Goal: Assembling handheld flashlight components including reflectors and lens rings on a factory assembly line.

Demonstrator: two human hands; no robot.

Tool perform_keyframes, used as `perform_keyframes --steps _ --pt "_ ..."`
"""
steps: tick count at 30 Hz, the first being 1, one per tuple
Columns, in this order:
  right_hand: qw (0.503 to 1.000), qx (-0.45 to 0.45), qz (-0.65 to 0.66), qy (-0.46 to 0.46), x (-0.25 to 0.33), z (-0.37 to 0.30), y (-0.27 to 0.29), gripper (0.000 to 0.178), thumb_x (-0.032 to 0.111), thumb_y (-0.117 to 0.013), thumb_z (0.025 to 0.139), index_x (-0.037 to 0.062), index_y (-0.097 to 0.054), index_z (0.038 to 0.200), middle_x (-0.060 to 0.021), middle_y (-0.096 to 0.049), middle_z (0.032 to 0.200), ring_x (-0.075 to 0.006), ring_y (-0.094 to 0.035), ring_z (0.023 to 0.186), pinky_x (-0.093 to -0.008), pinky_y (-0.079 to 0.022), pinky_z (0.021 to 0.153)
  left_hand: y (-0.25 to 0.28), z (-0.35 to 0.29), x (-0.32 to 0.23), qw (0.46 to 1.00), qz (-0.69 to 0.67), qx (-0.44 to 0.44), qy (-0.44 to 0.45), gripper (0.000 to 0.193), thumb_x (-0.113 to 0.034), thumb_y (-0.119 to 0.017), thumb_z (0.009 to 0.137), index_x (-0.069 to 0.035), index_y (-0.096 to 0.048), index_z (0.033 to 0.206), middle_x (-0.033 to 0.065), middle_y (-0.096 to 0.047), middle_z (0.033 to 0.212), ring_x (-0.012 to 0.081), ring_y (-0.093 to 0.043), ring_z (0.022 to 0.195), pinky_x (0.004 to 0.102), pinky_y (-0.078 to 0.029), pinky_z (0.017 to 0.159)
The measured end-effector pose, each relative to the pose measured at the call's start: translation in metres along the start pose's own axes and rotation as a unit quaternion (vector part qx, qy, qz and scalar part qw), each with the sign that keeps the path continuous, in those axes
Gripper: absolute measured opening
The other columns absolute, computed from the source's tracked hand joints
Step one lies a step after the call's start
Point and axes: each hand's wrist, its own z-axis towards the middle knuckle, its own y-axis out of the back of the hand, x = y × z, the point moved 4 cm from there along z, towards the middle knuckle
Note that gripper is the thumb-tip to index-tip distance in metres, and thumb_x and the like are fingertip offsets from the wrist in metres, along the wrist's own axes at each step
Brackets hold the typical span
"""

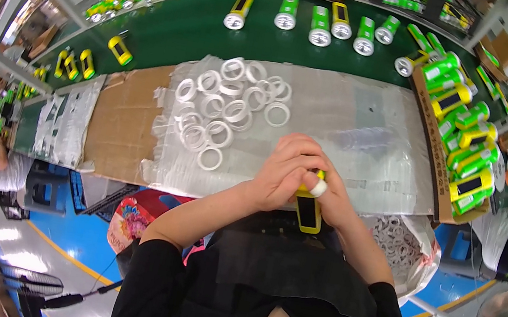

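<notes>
Close to my body, at the table's near edge, a yellow and green flashlight (307, 215) with a dark panel on its side is held between my hands. My left hand (286, 167) wraps over its far end from above. On the other side, my right hand (336, 199) closes round the same end, with a white covering on its thumb. The fingers hide that end of the flashlight. Loose white rings (220, 123) lie in a pile on the plastic-covered work surface (346, 100), left of and beyond my hands.
Several flashlights (321, 17) stand on the green belt (175, 26) beyond the work surface. To the right, a cardboard box (431, 146) is packed with flashlights. A bag of rings (423, 246) hangs below the table edge. Other people work at the left, right and far side.
</notes>
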Motion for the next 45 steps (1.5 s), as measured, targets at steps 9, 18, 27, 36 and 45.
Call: perform_keyframes --steps 9,18,27,36,45 --pt "0.982 -0.122 0.048 0.140 0.016 0.026 0.026 0.052 0.042 -0.061 0.091 0.0053 -0.045 0.124 -0.0131 -0.059 0.083 -0.0175 -0.058 0.067 -0.0286 -0.046 0.061 0.057 0.024 0.060 0.912 0.352 0.199 0.061 0.061 -0.007 -0.057 0.077 -0.016 -0.048 0.138 0.0160 -0.047 0.140 0.0341 -0.044 0.128 0.0456 -0.036 0.099" --pt "0.965 -0.130 -0.054 0.221 -0.001 0.041 0.032 0.059 0.049 -0.064 0.088 0.0055 -0.044 0.123 -0.0097 -0.057 0.084 -0.0154 -0.056 0.066 -0.0256 -0.046 0.059 0.068 0.030 0.083 0.976 0.202 0.079 0.002 0.028 -0.013 -0.071 0.080 -0.009 -0.063 0.106 0.0155 -0.051 0.111 0.0313 -0.058 0.099 0.0381 -0.052 0.083" --pt "0.975 -0.064 -0.080 0.195 -0.012 0.073 0.017 0.051 0.038 -0.057 0.092 0.0011 -0.045 0.126 -0.0091 -0.059 0.092 -0.0158 -0.060 0.070 -0.0264 -0.048 0.061 0.075 0.035 0.004 0.994 0.097 -0.040 0.019 0.030 -0.033 -0.079 0.075 -0.009 -0.069 0.090 0.0119 -0.053 0.104 0.0292 -0.059 0.087 0.0371 -0.049 0.074" --pt "0.974 -0.034 -0.078 0.211 -0.015 0.070 0.017 0.056 0.043 -0.056 0.092 0.0014 -0.045 0.127 -0.0097 -0.060 0.099 -0.0176 -0.062 0.073 -0.0281 -0.050 0.062 0.077 0.036 -0.001 0.992 0.119 0.036 -0.008 0.034 -0.036 -0.077 0.075 -0.011 -0.073 0.098 0.0121 -0.052 0.101 0.0290 -0.058 0.089 0.0385 -0.050 0.074" --pt "0.965 -0.075 -0.031 0.249 -0.004 0.064 0.021 0.067 0.048 -0.053 0.094 0.0021 -0.036 0.140 -0.0139 -0.050 0.127 -0.0248 -0.056 0.111 -0.0357 -0.045 0.094 0.067 0.041 -0.001 0.983 0.165 0.084 -0.017 0.036 -0.037 -0.078 0.072 -0.012 -0.073 0.098 0.0119 -0.053 0.098 0.0297 -0.058 0.087 0.0391 -0.049 0.071"
